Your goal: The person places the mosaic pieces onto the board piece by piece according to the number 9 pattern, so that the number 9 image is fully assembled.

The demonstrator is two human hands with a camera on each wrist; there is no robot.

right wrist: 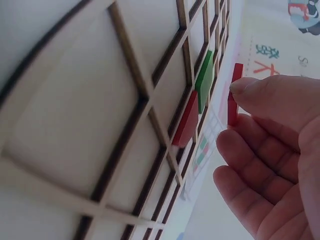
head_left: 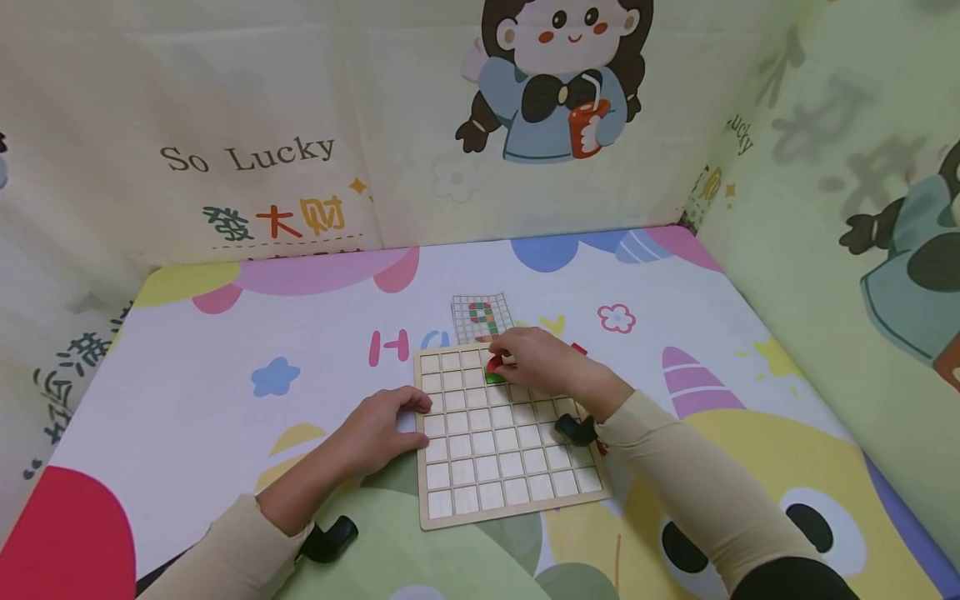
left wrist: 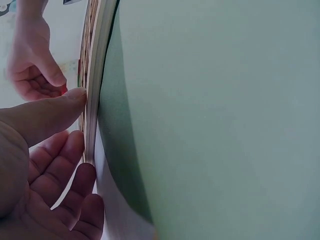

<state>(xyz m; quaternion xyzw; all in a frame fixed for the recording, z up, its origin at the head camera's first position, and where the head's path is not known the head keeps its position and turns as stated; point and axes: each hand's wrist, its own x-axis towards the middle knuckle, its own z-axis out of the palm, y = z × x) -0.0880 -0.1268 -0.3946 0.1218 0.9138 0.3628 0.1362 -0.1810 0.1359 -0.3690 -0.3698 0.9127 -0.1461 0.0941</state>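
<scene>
Pinching a red tile [head_left: 492, 364] between thumb and index finger of my right hand [head_left: 540, 360], other fingers loosely bent; tile is over the far part of the wooden grid board [head_left: 491, 497], clear of the grid in the right wrist view. My left hand [head_left: 382, 429] is loosely open, thumb and fingertips spread apart, touching the board's left edge. Right by the held tile, on the board: a green tile [head_left: 492, 377] with a second red tile [right wrist: 187, 120] next to it, seen from the right wrist. Can't tell if either sits flush.

In the way: right hand and forearm cover the board's far right cells and hide that second red tile from the head view; a black wrist device [head_left: 576, 429] blocks cells near the right edge. Red bits peek out past the hand [head_left: 579, 348] and by the board's right edge [head_left: 603, 448], mostly hidden, can't tell how many pieces.

Just behind the board: gridded pattern card [head_left: 480, 315], green and red squares on it. Everything lies on a printed tablecloth [head_left: 195, 433], colourful shapes. Second black device [head_left: 330, 540] under my left wrist. Beige sleeves [head_left: 697, 475]. Printed cloth wall [head_left: 405, 125] beyond, "So Lucky" on it.
</scene>
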